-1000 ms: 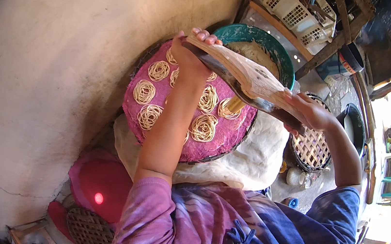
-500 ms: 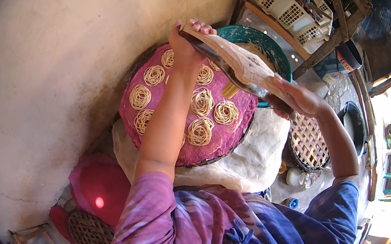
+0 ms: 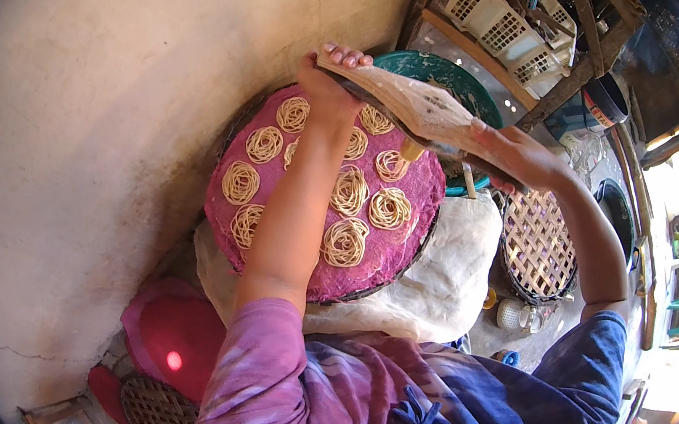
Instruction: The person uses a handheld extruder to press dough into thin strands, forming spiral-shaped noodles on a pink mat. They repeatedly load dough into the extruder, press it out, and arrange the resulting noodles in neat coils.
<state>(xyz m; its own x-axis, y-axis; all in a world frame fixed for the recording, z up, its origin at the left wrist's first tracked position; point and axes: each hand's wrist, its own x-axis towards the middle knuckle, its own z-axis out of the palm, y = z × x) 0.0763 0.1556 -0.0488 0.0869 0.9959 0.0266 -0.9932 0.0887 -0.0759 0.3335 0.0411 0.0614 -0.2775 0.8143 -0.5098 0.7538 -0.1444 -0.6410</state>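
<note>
Both ends of a long wooden noodle press are in my hands, and I hold it slanting over a round tray. My left hand is closed around the far left end. My right hand grips the near right end. Under the press a yellowish cylinder points down, with a noodle nest just beside its lower end. The tray carries a pink cloth with several coiled noodle nests on it, such as one nest near the front. My left forearm hides part of the tray.
A teal basin with pale residue stands behind the press. White cloth lies under the tray's near side. A woven basket is at right, a white crate beyond. The wall runs close on the left; a red seat stands nearby.
The press has shifted slightly down and left in the picture, still in both hands. A noodle nest now shows beside the cylinder. The whole tray sits a little lower in view.
</note>
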